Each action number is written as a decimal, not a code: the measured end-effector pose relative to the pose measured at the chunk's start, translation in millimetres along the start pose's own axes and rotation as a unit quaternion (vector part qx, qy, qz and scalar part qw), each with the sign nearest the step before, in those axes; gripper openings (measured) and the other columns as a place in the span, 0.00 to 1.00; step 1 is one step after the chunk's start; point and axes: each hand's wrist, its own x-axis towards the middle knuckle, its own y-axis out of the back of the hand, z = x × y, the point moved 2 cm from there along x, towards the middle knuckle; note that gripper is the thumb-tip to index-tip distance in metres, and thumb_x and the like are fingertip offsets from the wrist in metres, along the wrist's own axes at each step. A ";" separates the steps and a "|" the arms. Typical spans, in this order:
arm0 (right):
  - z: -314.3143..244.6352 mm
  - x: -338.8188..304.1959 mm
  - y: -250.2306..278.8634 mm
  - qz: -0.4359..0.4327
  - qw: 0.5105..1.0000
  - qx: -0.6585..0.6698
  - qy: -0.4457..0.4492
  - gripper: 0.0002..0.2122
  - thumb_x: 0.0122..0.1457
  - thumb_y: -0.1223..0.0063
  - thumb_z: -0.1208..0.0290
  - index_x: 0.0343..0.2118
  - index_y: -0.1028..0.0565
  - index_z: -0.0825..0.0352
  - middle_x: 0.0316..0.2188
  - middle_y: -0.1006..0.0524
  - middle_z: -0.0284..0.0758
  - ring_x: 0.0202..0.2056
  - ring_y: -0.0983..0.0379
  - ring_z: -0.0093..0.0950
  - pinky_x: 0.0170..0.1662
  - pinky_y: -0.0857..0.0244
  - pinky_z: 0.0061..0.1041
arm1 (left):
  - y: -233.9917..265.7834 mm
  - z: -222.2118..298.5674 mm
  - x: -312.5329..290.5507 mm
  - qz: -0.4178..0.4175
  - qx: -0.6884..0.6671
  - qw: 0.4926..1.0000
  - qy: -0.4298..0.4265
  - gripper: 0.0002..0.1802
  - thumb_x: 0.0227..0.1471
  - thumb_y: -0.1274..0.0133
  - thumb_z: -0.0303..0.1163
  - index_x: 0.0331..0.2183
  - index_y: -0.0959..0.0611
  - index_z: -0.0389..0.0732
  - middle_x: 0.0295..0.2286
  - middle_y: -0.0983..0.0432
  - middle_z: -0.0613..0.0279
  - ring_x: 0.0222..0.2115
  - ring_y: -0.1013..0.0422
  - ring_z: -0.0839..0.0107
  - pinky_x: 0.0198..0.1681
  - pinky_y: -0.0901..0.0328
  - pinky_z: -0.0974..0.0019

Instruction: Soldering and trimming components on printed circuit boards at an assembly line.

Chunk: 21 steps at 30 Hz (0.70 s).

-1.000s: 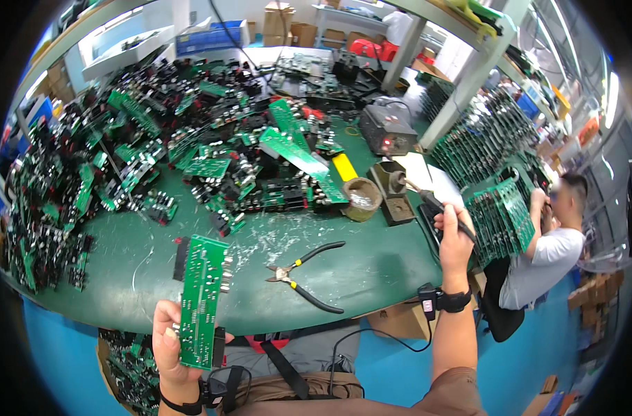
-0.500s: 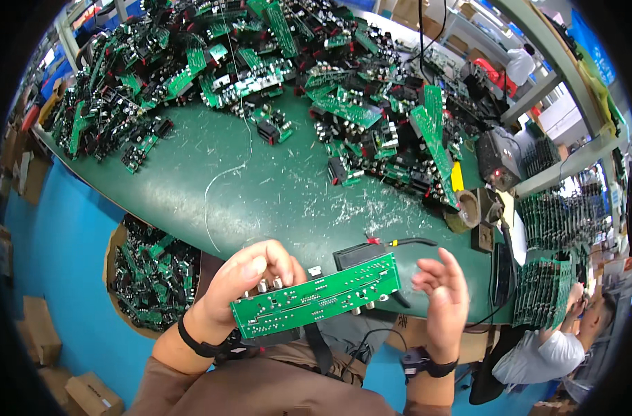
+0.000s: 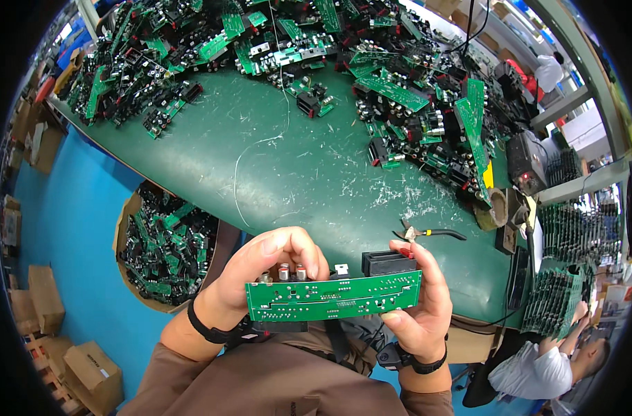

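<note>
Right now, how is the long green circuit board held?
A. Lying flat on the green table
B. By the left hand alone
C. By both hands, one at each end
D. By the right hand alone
C: the left hand grips one end of the circuit board and the right hand grips the other, clear of the table.

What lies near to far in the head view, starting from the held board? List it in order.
Long green circuit board held by left hand and right hand → pliers → bare green table → heap of circuit boards.

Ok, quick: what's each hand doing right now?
Left hand: closed on the left end of the green circuit board.
Right hand: closed on the board's right end.
</note>
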 end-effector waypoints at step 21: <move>1.5 -12.1 6.9 0.044 0.991 -0.095 0.078 0.37 0.44 0.40 0.82 0.57 0.47 0.73 0.55 0.42 0.52 0.51 0.36 0.39 0.52 0.39 0.34 | -12.4 8.6 -0.9 0.044 0.168 0.984 -0.046 0.30 0.55 0.57 0.51 0.45 0.30 0.32 0.38 0.28 0.41 0.38 0.28 0.58 0.44 0.33 0.59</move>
